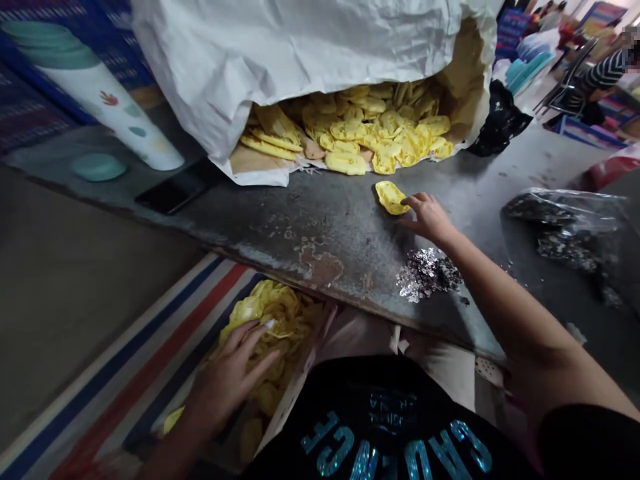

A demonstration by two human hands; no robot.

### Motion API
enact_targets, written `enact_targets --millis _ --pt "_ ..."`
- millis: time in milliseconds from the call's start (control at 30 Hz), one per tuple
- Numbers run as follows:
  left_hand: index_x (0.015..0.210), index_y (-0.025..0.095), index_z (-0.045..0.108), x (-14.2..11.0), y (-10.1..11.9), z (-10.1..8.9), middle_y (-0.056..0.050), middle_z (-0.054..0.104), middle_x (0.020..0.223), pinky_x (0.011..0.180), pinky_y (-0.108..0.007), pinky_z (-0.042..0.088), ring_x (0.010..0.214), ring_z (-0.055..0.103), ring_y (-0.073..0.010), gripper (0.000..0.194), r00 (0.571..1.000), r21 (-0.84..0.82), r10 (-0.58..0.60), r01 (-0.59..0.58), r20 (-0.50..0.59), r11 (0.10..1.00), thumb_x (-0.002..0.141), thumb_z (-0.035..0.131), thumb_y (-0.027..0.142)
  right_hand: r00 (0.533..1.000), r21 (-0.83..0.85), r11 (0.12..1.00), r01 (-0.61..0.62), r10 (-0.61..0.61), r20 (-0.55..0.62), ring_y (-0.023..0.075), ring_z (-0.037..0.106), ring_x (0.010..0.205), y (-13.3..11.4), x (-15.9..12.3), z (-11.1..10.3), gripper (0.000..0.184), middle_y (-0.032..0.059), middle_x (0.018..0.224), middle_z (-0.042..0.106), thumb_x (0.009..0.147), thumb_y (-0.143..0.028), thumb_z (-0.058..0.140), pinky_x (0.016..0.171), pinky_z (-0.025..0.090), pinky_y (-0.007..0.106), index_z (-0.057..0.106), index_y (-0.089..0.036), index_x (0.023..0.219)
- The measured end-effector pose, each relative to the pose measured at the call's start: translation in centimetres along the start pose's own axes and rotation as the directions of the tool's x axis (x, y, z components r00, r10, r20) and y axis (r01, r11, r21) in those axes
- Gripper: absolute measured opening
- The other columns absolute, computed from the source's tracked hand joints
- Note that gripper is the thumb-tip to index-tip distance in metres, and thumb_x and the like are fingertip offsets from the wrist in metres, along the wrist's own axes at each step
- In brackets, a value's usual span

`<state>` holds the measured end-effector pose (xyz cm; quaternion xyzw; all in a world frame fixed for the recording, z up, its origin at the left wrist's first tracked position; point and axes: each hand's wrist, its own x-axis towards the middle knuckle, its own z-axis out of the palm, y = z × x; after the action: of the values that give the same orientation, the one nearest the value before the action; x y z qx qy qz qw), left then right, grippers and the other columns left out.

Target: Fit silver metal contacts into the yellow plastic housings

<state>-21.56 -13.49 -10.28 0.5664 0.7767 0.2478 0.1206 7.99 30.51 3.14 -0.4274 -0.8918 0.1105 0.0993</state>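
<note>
My right hand [427, 215] reaches across the grey table [330, 227] and its fingertips pinch the edge of one yellow plastic piece [391, 197] lying flat there. Just beyond it a big white sack [280, 60] lies on its side, spilling several of the same yellow pieces [360, 130]. My left hand [235, 373] is down below the table edge, fingers spread over a heap of yellow pieces [280, 320] in an open bag on the floor; I cannot make out anything gripped in it.
A pile of small silver bits [427, 275] lies near my right forearm. A clear bag of dark bits [565, 223] sits at right. A black phone [175, 190], a teal lid [99, 167] and a white tumbler [95, 93] lie at left. A person sits far right [607, 70].
</note>
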Motion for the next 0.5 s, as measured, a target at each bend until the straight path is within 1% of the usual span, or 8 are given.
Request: enact_targets --millis 100,167,233,300,367,400,433,500 --pt "0.138 0.023 0.078 1.5 2.2 0.8 -0.014 0.079 0.142 0.092 -0.037 0.072 0.102 0.086 -0.0250 0.039 0.994 -0.147 0.049 -0.063 -0.101 0.987 0.109 0.070 0.048 0.999 -0.033 0.999 -0.034 0.034 -0.002 0.0444 0.066 0.135 -1.0 3.3 1.4 0.040 0.0265 0.141 0.078 0.088 -0.030 0.089 0.117 0.052 0.058 0.080 -0.015 0.124" --pt "0.133 0.024 0.081 2.8 4.6 0.7 -0.011 0.082 0.139 0.092 -0.034 0.072 0.103 0.085 -0.0232 0.030 0.985 -0.246 0.079 -0.115 -0.152 0.962 0.110 0.072 0.041 0.999 -0.011 0.999 -0.049 0.049 -0.014 0.0409 0.069 0.126 -1.1 3.8 1.3 0.027 0.0222 0.128 0.082 0.085 -0.024 0.088 0.113 0.054 0.053 0.080 -0.018 0.110" --pt "0.124 0.023 0.083 4.5 7.4 0.4 -0.009 0.083 0.131 0.086 -0.032 0.072 0.099 0.084 -0.0217 0.022 0.977 -0.403 0.061 -0.140 -0.203 0.904 0.108 0.075 0.037 0.997 0.045 0.997 -0.058 0.060 -0.046 0.0339 0.073 0.112 -1.1 2.9 0.4 0.014 0.0152 0.113 0.083 0.087 -0.022 0.083 0.104 0.057 0.046 0.078 -0.021 0.101" --pt "0.127 0.021 0.082 6.4 10.6 0.0 -0.008 0.082 0.127 0.073 -0.027 0.070 0.082 0.080 -0.0153 0.023 0.988 -0.610 -0.012 -0.085 -0.152 0.788 0.110 0.074 0.035 0.994 0.114 0.991 -0.065 0.075 -0.081 0.0257 0.073 0.094 -1.0 0.7 -0.9 0.007 0.0092 0.098 0.081 0.098 -0.028 0.073 0.090 0.059 0.038 0.075 -0.022 0.097" --pt "0.142 0.022 0.075 8.5 13.9 -0.1 -0.009 0.081 0.132 0.070 -0.025 0.070 0.080 0.077 -0.0123 0.034 0.998 -0.789 -0.063 0.053 0.018 0.612 0.112 0.075 0.038 0.992 0.286 0.957 -0.053 0.083 -0.093 0.0183 0.067 0.076 -1.1 -2.9 -2.1 0.026 0.0047 0.086 0.075 0.108 -0.041 0.061 0.074 0.058 0.032 0.073 -0.022 0.095" --pt "0.146 0.022 0.071 9.6 15.5 0.0 -0.012 0.078 0.141 0.067 -0.025 0.070 0.083 0.078 -0.0134 0.042 0.996 -0.855 -0.073 0.085 0.055 0.511 0.110 0.078 0.042 0.993 0.433 0.900 -0.042 0.084 -0.080 0.0154 0.062 0.068 -1.1 -5.0 -2.5 0.034 0.0027 0.082 0.072 0.110 -0.048 0.059 0.067 0.056 0.030 0.073 -0.022 0.093" --pt "0.150 0.021 0.067 10.5 17.0 0.2 -0.015 0.076 0.145 0.061 -0.025 0.069 0.083 0.079 -0.0147 0.054 0.995 -0.908 -0.077 0.095 0.070 0.408 0.106 0.082 0.048 0.995 0.630 0.776 -0.036 0.087 -0.050 0.0133 0.058 0.062 -1.2 -7.3 -2.8 0.038 0.0011 0.078 0.070 0.108 -0.054 0.064 0.061 0.054 0.028 0.073 -0.022 0.090" --pt "0.156 0.022 0.061 11.9 19.7 0.8 -0.018 0.072 0.152 0.059 -0.027 0.070 0.087 0.082 -0.0176 0.073 0.982 -0.955 -0.022 0.187 0.187 0.230 0.097 0.090 0.055 0.995 0.894 0.440 -0.085 0.087 0.051 0.0109 0.055 0.058 -1.3 -12.1 -3.0 0.041 -0.0011 0.074 0.068 0.097 -0.060 0.084 0.054 0.051 0.026 0.075 -0.022 0.085"
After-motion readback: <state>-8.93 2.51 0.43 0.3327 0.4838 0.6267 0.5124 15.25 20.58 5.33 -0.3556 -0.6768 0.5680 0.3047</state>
